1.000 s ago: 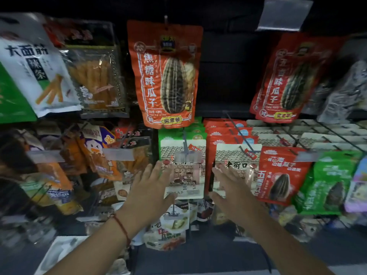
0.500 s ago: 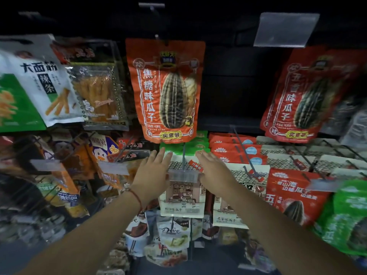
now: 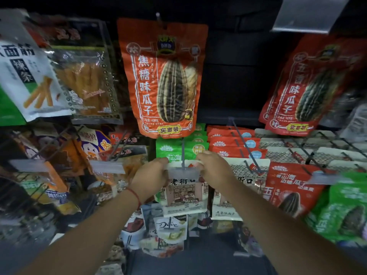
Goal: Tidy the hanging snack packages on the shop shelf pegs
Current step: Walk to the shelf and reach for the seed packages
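A white snack pack with a street drawing (image 3: 183, 195) hangs at the front of a centre peg (image 3: 183, 153), behind a clear price-tag holder (image 3: 183, 172). My left hand (image 3: 150, 178) grips the pack's top left corner, and my right hand (image 3: 213, 169) grips its top right corner, fingers curled over the top edge. Behind it on the same peg hang green packs (image 3: 174, 148). A large orange sunflower-seed bag (image 3: 163, 76) hangs directly above.
A second white pack (image 3: 244, 179) and red packs (image 3: 234, 144) hang on the peg to the right, then a red seed bag (image 3: 290, 187) and a green bag (image 3: 341, 211). Orange snack bags (image 3: 93, 147) hang at left. Smaller packs (image 3: 170, 227) hang below.
Both hands rose from below the pack, closed in on its top and went from flat, spread fingers to gripping its upper corners. The view moved closer to the shelf.
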Motion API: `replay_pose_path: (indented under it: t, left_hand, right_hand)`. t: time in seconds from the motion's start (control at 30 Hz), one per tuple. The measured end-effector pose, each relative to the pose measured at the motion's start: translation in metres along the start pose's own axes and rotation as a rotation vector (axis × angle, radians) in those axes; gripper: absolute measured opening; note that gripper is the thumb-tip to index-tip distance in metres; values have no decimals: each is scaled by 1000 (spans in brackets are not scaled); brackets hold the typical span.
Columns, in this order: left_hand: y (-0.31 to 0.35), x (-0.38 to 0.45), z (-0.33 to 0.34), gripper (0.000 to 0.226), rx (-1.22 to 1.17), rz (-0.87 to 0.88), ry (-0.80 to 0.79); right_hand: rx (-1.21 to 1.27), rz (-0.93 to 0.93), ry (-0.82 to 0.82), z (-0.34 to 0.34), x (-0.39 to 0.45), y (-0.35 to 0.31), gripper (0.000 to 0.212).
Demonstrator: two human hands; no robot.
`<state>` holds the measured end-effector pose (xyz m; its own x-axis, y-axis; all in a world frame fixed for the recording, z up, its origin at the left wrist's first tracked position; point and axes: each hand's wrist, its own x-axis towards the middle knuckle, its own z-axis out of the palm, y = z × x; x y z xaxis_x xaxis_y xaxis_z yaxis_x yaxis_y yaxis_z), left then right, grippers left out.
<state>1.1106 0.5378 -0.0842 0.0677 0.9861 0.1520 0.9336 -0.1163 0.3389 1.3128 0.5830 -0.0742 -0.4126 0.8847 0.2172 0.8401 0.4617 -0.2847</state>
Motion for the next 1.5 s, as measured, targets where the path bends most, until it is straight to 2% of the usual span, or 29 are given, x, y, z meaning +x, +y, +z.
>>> replay_pose_path:
  t: [0.2,0.4,0.5,0.57,0.67,0.8,0.93,1.07,1.2,1.33,1.5]
  left_hand:
    - [-12,-22,2,23,-19,107,63]
    - [-20,-66,12,28,-52,131,-7]
    - [-15,-76,13,22,1,188,-111]
    - [-7,-79,11,20,15,240,-239]
    - [9,-85,13,28,-109,285,-437]
    - [37,-88,29,37,-95,371,-442]
    - [75,-84,39,37,-25,471,-337]
    - [121,-72,50,35,9,555,-274]
    - [167,-56,66,32,79,560,-258]
    - [237,-38,94,30,84,551,-286]
    - [301,-28,123,36,70,489,-283]
  right_hand:
    - [155,50,115,3,-34,-9,16]
    - [320,126,126,24,-88,-24,14]
    - [365,171,121,29,-113,-28,14]
    - [382,199,133,27,-128,-31,14]
    - [398,219,130,20,-148,-32,16]
    - [361,229,129,5,-169,-20,16]
    - [386,266,164,-13,-197,13,11]
    - [413,295,188,-27,-219,59,16]
    - [460,295,226,-40,-236,104,11]
    - [488,287,208,-66,-259,177,10]
    - [651,268,190,-90,-269,247,12]
